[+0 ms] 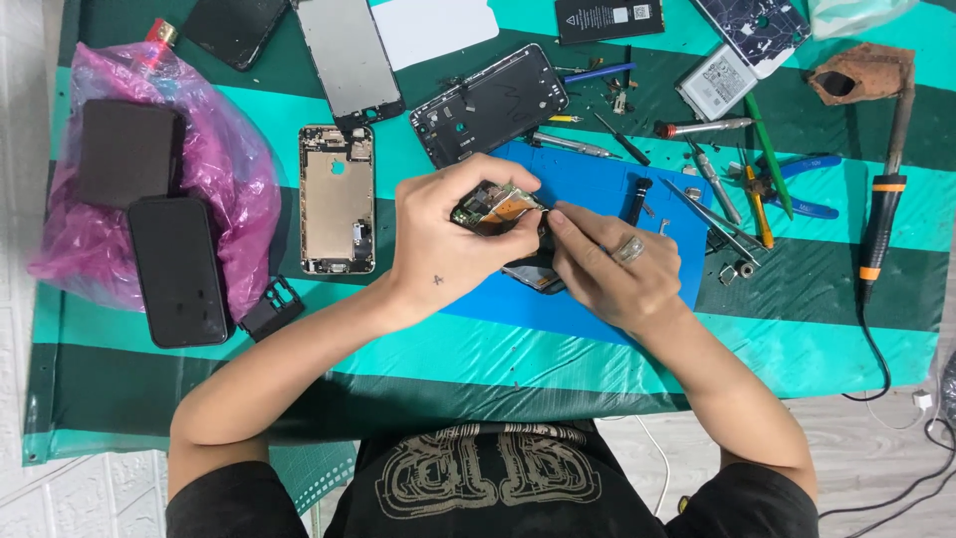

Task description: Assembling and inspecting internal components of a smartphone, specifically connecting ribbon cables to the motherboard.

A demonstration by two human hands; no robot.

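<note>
Two hands meet over the blue work mat at the middle of the tabletop. Left hand is closed around a small circuit board with green and orange parts, lifted just above the mat and tilted. Right hand, ring on one finger, has its fingertips pinched together against the board's right edge; whether they grip a tool there I cannot tell. A dark phone part lies on the mat directly beneath both hands, partly hidden.

Left of the mat: a gold phone chassis, opened, lying flat. Above the mat: a black phone frame. Far left: a pink plastic bag with two black phones resting on it. Right of the mat: tweezers, blue-handled pliers, and a soldering iron with black-and-orange handle.
</note>
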